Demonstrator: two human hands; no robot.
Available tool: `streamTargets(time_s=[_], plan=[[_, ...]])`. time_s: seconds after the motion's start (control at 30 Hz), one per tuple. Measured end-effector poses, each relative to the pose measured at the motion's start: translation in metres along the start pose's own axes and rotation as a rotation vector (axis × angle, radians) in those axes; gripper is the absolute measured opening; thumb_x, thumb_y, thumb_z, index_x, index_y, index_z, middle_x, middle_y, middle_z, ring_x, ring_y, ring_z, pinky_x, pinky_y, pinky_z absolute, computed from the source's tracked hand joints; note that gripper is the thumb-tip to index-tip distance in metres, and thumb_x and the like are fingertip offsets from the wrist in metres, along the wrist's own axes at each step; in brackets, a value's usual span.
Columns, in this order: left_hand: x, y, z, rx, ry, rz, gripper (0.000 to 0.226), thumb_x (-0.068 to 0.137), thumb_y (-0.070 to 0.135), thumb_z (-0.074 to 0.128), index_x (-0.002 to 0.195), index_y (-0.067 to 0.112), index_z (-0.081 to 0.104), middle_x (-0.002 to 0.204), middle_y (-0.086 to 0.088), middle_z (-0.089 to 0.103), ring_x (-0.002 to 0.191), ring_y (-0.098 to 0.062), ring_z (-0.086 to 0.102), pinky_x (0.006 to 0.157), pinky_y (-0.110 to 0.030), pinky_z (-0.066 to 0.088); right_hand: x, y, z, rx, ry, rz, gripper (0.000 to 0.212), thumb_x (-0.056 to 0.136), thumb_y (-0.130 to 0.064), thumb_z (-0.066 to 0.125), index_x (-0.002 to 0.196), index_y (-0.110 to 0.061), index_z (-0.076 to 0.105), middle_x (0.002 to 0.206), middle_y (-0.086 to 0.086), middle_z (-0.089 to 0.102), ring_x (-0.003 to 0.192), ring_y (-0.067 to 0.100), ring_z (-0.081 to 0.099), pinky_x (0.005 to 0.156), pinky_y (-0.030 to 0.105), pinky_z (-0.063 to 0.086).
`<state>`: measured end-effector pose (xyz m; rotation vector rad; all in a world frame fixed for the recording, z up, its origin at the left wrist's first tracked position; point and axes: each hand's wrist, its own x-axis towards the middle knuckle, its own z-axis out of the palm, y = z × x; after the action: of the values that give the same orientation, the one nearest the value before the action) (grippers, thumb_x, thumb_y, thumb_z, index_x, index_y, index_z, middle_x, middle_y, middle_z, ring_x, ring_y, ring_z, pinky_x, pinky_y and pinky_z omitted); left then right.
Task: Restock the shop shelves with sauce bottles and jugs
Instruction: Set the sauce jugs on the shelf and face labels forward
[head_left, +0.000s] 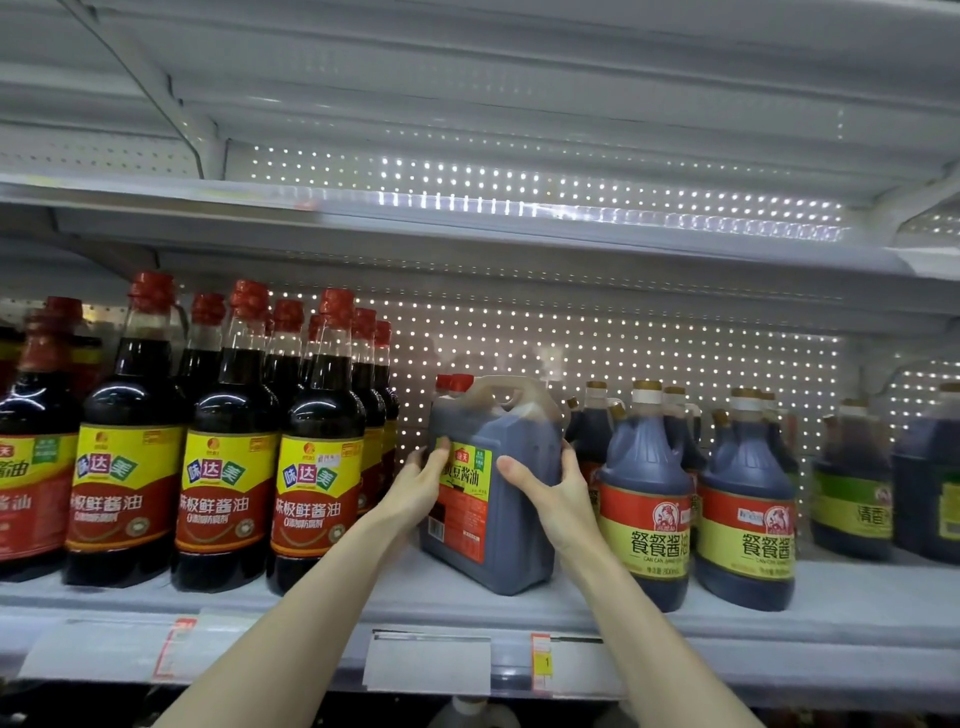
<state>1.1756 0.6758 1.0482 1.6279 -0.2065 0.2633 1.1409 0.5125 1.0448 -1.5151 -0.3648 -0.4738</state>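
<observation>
You had the sauce jug (511, 540) between both hands on the shelf (415, 597), in the gap with the tall bottles (317, 467) at its 9 o'clock and the round jugs (644, 499) at its 3 o'clock. Your left hand (426, 483) had a narrow grip on the label side, thumb laid on the yellow label and fingers curled round the edge. Your right hand (545, 488) wrapped the opposite edge, thumb across the dark front. The jug's base looked to be down on the shelf, but it stood turned, a corner facing 6 o'clock instead of its label.

The step, as I judged it, was squaring and seating. It was best to swivel the jug on its base rather than lift it, until the label faced 6 o'clock, then slide it towards 12 o'clock against the red-capped jug (444, 382) behind. The round jugs were close at 3 o'clock, so your right knuckles needed watching. Both palms low would have kept the weight steady.
</observation>
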Motion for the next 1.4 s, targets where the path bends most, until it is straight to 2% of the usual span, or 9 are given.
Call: streamTargets(time_s=[0.2, 0.3, 0.37, 0.6, 0.73, 0.83, 1.0, 1.17, 1.4], plan=[[-0.002, -0.008, 0.003, 0.029, 0.042, 0.023, 0.074, 0.096, 0.05, 0.042, 0.152, 0.013, 0.011, 0.146, -0.009, 0.042, 0.132, -0.025, 0.043, 0.106, -0.037, 0.035, -0.005, 0.002, -0.004, -0.013, -0.035, 0.02, 0.073, 0.082, -0.04, 0.069, 0.143, -0.028, 0.032, 0.127, -0.012, 0.052, 0.106, 0.002, 0.054, 0.078, 0.019, 0.048], [-0.005, -0.011, 0.001, 0.066, 0.062, 0.024, 0.081, 0.091, 0.061, 0.043, 0.152, 0.018, 0.01, 0.149, -0.007, 0.039, 0.134, -0.024, 0.04, 0.11, -0.042, 0.033, -0.005, 0.009, -0.007, -0.059, 0.001, 0.061, 0.084, 0.082, -0.052, 0.062, 0.152, -0.029, 0.021, 0.147, -0.005, 0.042, 0.13, 0.018, 0.046, 0.103, 0.039, 0.045], [-0.009, -0.015, 0.0, 0.06, 0.062, 0.022, 0.084, 0.086, 0.068, 0.044, 0.151, 0.028, 0.009, 0.15, -0.006, 0.037, 0.134, -0.025, 0.039, 0.11, -0.049, 0.033, -0.002, 0.011, -0.008, -0.111, 0.019, 0.092, 0.078, 0.087, -0.055, 0.056, 0.152, -0.03, 0.02, 0.149, -0.002, 0.042, 0.133, 0.021, 0.044, 0.108, 0.044, 0.041], [-0.011, -0.016, -0.003, -0.015, 0.059, 0.006, 0.074, 0.09, 0.061, 0.044, 0.15, 0.032, 0.011, 0.149, -0.01, 0.036, 0.126, -0.026, 0.047, 0.105, -0.047, 0.04, 0.006, 0.013, 0.0, -0.253, 0.04, 0.151, 0.063, 0.098, -0.054, 0.032, 0.153, -0.027, 0.017, 0.148, 0.006, 0.043, 0.134, 0.028, 0.043, 0.11, 0.049, 0.038], [-0.014, -0.022, -0.002, -0.027, 0.084, 0.064, 0.07, 0.094, 0.048, 0.049, 0.151, 0.025, 0.014, 0.15, -0.007, 0.033, 0.122, -0.02, 0.048, 0.095, -0.036, 0.045, 0.011, 0.016, 0.001, -0.139, 0.059, 0.186, 0.049, 0.102, -0.045, 0.032, 0.143, -0.019, 0.036, 0.128, 0.007, 0.059, 0.117, 0.025, 0.057, 0.102, 0.046, 0.045], [-0.011, -0.027, -0.004, -0.057, 0.087, 0.077, 0.073, 0.087, 0.056, 0.054, 0.147, 0.034, 0.02, 0.147, -0.008, 0.036, 0.122, -0.021, 0.05, 0.099, -0.042, 0.047, 0.016, 0.018, 0.003, -0.082, 0.085, 0.207, 0.042, 0.103, -0.041, 0.033, 0.137, -0.02, 0.042, 0.114, 0.006, 0.064, 0.107, 0.024, 0.061, 0.099, 0.046, 0.048], [-0.005, -0.028, -0.004, -0.075, 0.094, 0.053, 0.105, 0.047, 0.088, 0.056, 0.138, 0.047, 0.025, 0.142, -0.003, 0.041, 0.12, -0.022, 0.053, 0.097, -0.047, 0.049, 0.025, 0.025, 0.005, -0.069, 0.085, 0.223, 0.049, 0.102, -0.043, 0.034, 0.147, -0.024, 0.034, 0.123, 0.007, 0.062, 0.112, 0.024, 0.06, 0.101, 0.046, 0.047], [0.0, -0.029, -0.004, -0.046, 0.081, 0.029, 0.107, 0.044, 0.09, 0.053, 0.138, 0.049, 0.023, 0.146, 0.0, 0.038, 0.126, -0.022, 0.048, 0.103, -0.051, 0.042, 0.031, 0.027, 0.005, -0.05, 0.079, 0.233, 0.047, 0.103, -0.041, 0.033, 0.148, -0.026, 0.032, 0.109, 0.001, 0.064, 0.105, 0.022, 0.061, 0.096, 0.042, 0.048], [0.003, -0.03, -0.002, -0.023, 0.084, 0.012, 0.093, 0.062, 0.08, 0.051, 0.142, 0.046, 0.019, 0.151, 0.0, 0.032, 0.13, -0.024, 0.044, 0.105, -0.05, 0.037, 0.041, 0.034, 0.004, -0.067, 0.076, 0.233, 0.048, 0.102, -0.044, 0.032, 0.149, -0.031, 0.029, 0.12, 0.004, 0.062, 0.109, 0.026, 0.06, 0.098, 0.045, 0.048]])
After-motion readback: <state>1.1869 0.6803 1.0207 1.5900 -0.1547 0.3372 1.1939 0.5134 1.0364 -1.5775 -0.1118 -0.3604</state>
